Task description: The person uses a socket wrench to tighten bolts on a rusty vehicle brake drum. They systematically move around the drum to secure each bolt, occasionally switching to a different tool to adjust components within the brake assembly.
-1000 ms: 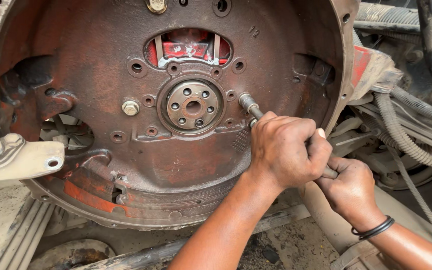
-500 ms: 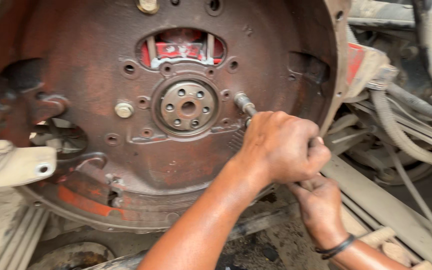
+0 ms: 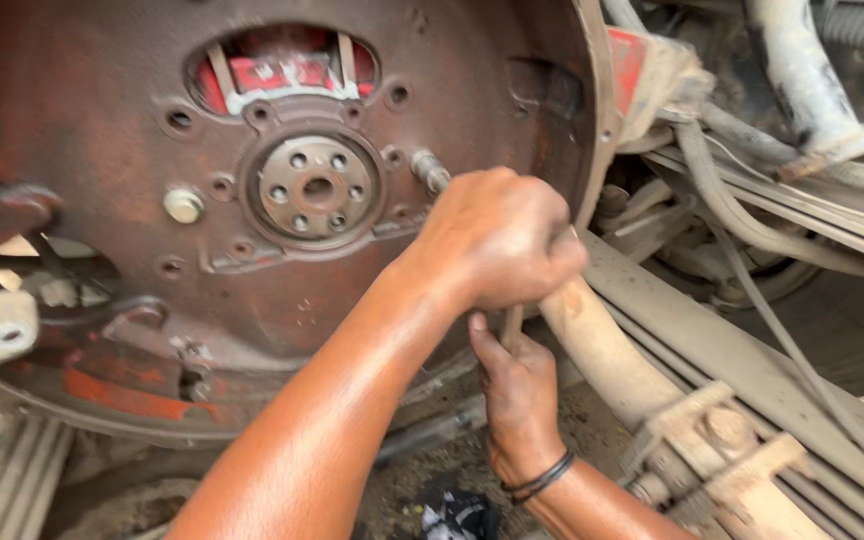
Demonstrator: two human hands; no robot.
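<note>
My left hand [image 3: 497, 250] is clenched around the wrench [image 3: 432, 172], just right of the hub [image 3: 317, 190] at the centre of the rusty red-brown housing [image 3: 102, 100]. Only the socket end of the wrench shows, a short grey metal stub emerging from the top of my fist and seated on the housing face beside the hub. Its long axis runs diagonally: the socket end points up and to the left toward the housing, and the handle runs down and to the right through my fist. My right hand [image 3: 517, 385] sits below the left, fingers closed on a thin bar [image 3: 512, 325] that drops from under my left fist; I cannot tell whether this bar is part of the wrench. A black band circles my right wrist. No labels or signs are legible. Above the hub, an arched opening [image 3: 282, 72] shows bright red parts behind pale ribs. A pale bolt head [image 3: 183, 205] stands left of the hub. Patches of orange-red paint [image 3: 122, 392] mark the lower rim of the housing. A dusty tan beam [image 3: 602, 350] runs down to the right beside my hands, with grey hoses [image 3: 752, 190] above it.
</note>
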